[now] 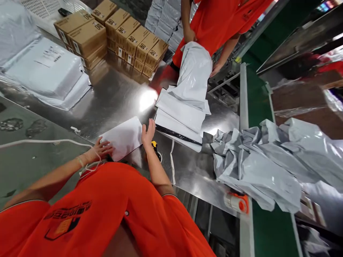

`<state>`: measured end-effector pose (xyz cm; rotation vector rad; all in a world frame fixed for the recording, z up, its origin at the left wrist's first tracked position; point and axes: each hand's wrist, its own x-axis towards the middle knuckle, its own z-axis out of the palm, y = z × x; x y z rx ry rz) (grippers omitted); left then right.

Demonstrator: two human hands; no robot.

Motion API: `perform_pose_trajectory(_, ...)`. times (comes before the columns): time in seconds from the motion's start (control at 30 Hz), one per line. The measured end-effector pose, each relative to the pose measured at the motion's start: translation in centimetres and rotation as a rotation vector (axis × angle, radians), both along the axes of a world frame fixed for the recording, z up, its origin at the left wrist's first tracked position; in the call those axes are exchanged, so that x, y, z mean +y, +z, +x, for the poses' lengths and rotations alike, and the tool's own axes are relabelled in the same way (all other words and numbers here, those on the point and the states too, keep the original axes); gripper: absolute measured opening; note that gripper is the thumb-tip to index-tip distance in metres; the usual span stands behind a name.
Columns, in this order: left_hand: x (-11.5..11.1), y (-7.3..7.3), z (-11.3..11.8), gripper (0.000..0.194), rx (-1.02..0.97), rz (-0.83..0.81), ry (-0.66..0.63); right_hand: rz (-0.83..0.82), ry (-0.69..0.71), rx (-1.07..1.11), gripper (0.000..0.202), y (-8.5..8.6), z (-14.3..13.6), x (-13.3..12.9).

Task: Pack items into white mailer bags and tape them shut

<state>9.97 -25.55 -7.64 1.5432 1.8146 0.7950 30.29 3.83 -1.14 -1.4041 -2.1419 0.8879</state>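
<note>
Between my hands on the metal table lies a flat white packet [124, 137], perhaps a mailing bag or a stack of sheets; I cannot tell which. My left hand [101, 149] rests against its left edge with fingers spread. At its right edge stands my right hand [148, 132], fingers stretched out and pointing away from me. Just right of that hand is a pile of white mailing bags [182, 123] with a black strip. A yellow and black tape dispenser [155, 147] sits partly hidden beside my right forearm.
Brown boxes [134, 39] are stacked at the back, with wrapped white parcels [45, 67] at left. Opposite, a person in orange [211, 25] holds a white bag [195, 67]. Grey filled bags [257, 160] lie on the green conveyor [258, 107], near an orange tape dispenser [237, 202].
</note>
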Motion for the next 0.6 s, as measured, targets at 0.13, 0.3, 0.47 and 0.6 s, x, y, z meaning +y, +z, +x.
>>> perform_pose_trajectory(0.13, 3.6, 1.9, -1.3, 0.056, 0.130, 0.006, 0.192, 0.074, 0.272, -0.274, 0.097, -1.1, -2.2, -3.8)
perform_pose_trajectory(0.3, 7.8, 2.4, 0.8, 0.073, 0.236, -0.158, 0.262, 0.026, 0.488, -0.481, 0.100, -2.4, -3.1, -7.3)
perform_pose_trajectory(0.47, 9.2, 3.7, 1.0, 0.064, -0.083, -0.196, 0.405, -0.005, 0.464, -0.466, 0.095, -1.9, -4.3, -6.1)
perform_pose_trajectory(0.6, 8.6, 5.5, -0.5, 0.058, -0.677, -0.159, 0.745, -0.060, 0.374, -0.302, 0.079, -0.5, -3.3, -3.7)
